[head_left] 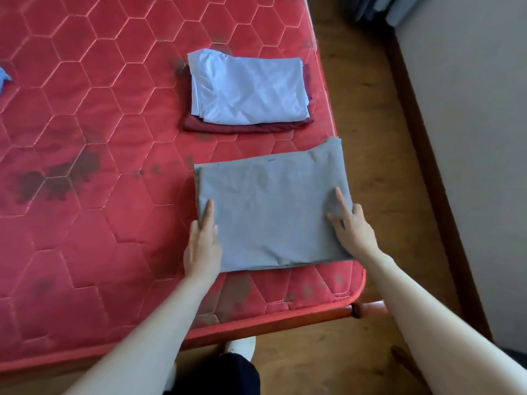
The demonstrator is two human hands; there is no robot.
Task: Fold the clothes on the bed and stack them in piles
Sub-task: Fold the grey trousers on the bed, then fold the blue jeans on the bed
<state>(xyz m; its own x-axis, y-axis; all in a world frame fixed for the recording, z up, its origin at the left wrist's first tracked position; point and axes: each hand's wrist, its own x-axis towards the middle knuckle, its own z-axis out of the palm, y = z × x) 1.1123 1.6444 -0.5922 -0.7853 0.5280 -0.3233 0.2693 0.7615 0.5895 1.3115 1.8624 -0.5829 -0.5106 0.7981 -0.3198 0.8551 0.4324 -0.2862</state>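
No text, label, brand, number or sign can be read anywhere in this view.
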